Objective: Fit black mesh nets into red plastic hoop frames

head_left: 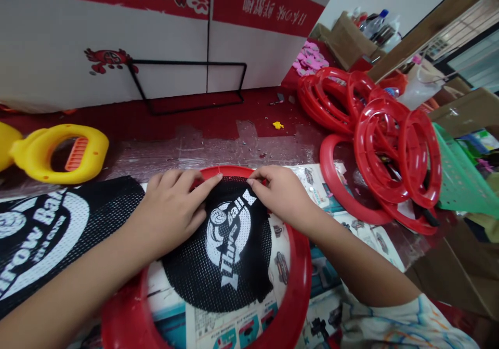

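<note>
Where hands press: black mesh (230, 255) inside red ring (300, 266).

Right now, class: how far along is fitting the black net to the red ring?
Done: the net lies inside the red ring. In hand: the left hand and right hand press its top edge at the ring's far rim. Left: the lower edge hangs loose over the printed sheet; more rings and nets wait nearby.

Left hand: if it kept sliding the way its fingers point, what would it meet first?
The left hand points right across the black mesh net. First in line are the right hand's fingertips, pinching the net's top edge at the red ring; the gap looks small, though depth is unclear.
</note>
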{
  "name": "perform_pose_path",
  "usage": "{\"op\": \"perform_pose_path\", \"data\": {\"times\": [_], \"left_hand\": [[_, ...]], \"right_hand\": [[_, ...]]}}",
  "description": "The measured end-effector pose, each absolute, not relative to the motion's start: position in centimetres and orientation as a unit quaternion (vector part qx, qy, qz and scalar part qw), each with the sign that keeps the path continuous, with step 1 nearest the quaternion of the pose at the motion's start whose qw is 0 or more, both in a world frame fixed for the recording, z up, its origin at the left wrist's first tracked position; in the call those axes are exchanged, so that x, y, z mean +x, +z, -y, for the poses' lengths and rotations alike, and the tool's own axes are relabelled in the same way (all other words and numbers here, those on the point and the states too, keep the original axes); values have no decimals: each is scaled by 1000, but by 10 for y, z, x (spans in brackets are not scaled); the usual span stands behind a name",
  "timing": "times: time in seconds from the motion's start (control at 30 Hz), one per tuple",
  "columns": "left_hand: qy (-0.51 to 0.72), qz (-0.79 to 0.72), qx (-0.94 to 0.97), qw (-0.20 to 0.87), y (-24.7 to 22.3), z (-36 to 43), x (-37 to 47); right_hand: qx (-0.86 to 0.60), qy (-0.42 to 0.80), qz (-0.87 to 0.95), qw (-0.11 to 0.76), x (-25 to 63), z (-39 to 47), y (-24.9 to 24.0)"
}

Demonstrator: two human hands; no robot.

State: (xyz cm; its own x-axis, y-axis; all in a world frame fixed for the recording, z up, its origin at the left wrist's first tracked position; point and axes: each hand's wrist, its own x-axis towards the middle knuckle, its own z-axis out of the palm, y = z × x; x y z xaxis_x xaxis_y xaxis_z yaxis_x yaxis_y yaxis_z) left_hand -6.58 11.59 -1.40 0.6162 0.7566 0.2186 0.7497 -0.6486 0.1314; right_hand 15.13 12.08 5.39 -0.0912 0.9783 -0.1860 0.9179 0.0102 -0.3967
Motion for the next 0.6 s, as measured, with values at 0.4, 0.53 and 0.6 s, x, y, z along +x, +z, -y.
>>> {"op": "perform_pose_path", "data": {"times": [0.4,0.53,0.6], "left_hand": [[126,-413,902,7,-16,-116,-68],[119,-419,900,11,-16,-116,-69],[120,-420,899,9,-17,-115,-68]], "right_hand": [[-684,207,698,50,156,-129,47],[-683,205,700,46,156,-129,46],[-681,201,703,43,156,-129,46]]}}
